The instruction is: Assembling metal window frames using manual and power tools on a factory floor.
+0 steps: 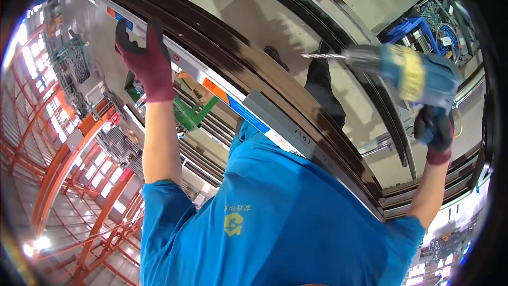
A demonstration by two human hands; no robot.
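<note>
My right hand [435, 132], in a maroon glove with dark fingers, is wrapped round the handle of a teal power drill [431, 77]. The drill has a yellow band and is slightly blurred. Its long bit [324, 56] points left, in the air above the floor and apart from the frame. My left hand [146, 66], gloved alike, lies at the outer edge of a long dark brown metal frame [238, 55], its fingers and thumb spread. The frame runs diagonally in front of my body. A grey profile piece [296, 130] with handwritten marks lies along its near side.
More dark rails [360, 74] stand across the frame's far side. A blue bin [410, 32] and loose hardware [436, 13] sit at upper right. Behind my left arm are a green metal stand [190, 114] and stacked profiles [201, 161]. My feet are beyond the frame.
</note>
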